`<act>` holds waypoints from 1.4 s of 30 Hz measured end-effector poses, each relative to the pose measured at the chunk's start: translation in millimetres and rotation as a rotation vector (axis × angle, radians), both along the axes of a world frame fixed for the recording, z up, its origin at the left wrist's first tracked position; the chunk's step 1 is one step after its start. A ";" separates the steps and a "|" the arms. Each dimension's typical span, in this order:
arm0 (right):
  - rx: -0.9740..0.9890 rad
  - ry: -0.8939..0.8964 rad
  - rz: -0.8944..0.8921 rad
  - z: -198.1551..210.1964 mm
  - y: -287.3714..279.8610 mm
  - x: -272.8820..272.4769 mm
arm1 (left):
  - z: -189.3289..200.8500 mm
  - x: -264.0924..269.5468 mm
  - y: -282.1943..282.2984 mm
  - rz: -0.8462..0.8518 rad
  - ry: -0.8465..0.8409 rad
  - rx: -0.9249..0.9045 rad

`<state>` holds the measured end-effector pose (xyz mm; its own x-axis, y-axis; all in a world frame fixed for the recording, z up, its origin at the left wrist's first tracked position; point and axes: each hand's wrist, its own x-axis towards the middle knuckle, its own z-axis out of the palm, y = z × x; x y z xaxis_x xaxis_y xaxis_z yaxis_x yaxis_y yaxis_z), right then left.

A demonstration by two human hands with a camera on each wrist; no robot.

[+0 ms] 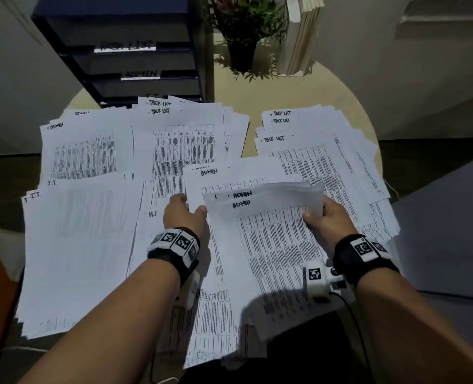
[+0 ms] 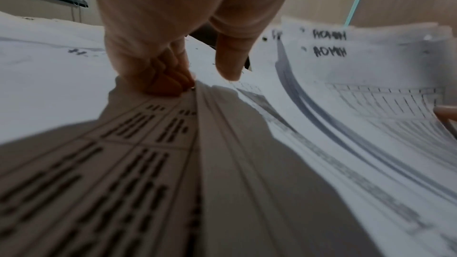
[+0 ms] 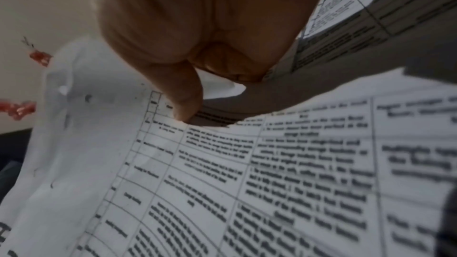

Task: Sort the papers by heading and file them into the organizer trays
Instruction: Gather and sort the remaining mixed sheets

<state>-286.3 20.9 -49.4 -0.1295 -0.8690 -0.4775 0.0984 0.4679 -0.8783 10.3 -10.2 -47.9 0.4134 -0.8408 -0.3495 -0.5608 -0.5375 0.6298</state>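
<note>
On counter point(image 1: 299, 87), right hand point(image 1: 324, 217) grip pinches ADMIN papers point(image 1: 266, 217); left hand point(image 1: 182, 214) grip loose, fingers curled on papers below.

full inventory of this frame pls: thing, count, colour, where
ADMIN sheets in hand: two headings visible, white, lifted at centre front.
ADMIN sheet: one, white, flat just behind them.
ADMIN pile: at least two, white, left rear.
TASK LIST pile: several, white, centre rear.
TASK LIST pile, right: several, white, right rear.
I.T. pile: at least two, white, front left.
Organizer trays: one stack, black, labelled, rear left.
Potted plant: one, green, dark pot, rear centre.
Books: several, pale, upright beside plant.
Table: one, beige, round.
Left hand: fingers on the papers beside held sheets.
Right hand: pinches held sheets' right edge.
</note>
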 end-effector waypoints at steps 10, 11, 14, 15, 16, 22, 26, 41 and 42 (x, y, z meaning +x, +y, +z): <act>-0.051 -0.090 -0.097 5.0 -11.2 -5.7 | 3.8 6.5 7.9 0.069 -0.036 -0.182; -0.056 -0.107 -0.096 8.0 -12.7 -3.8 | 5.3 8.6 9.1 0.088 -0.027 -0.199; -0.068 -0.132 -0.059 13.9 -15.1 7.3 | 8.0 14.4 14.0 0.087 -0.049 -0.239; -0.061 -0.135 -0.032 14.6 -15.4 12.4 | 7.8 16.1 15.5 0.084 -0.042 -0.253; -0.052 -0.136 0.005 15.7 -15.1 18.1 | 7.7 17.3 16.5 0.082 -0.034 -0.257; -0.056 0.123 0.028 1.5 -16.2 46.4 | 5.3 22.9 20.2 0.038 0.028 -0.242; -0.037 0.041 0.004 8.2 -14.8 46.0 | 4.0 31.4 28.4 0.084 0.072 -0.341; -0.076 0.047 -0.060 22.5 -12.0 34.3 | 9.3 18.9 21.0 0.123 0.475 -0.265; -0.079 0.072 -0.068 21.4 -11.6 32.7 | 3.1 20.1 18.5 0.144 0.457 -0.258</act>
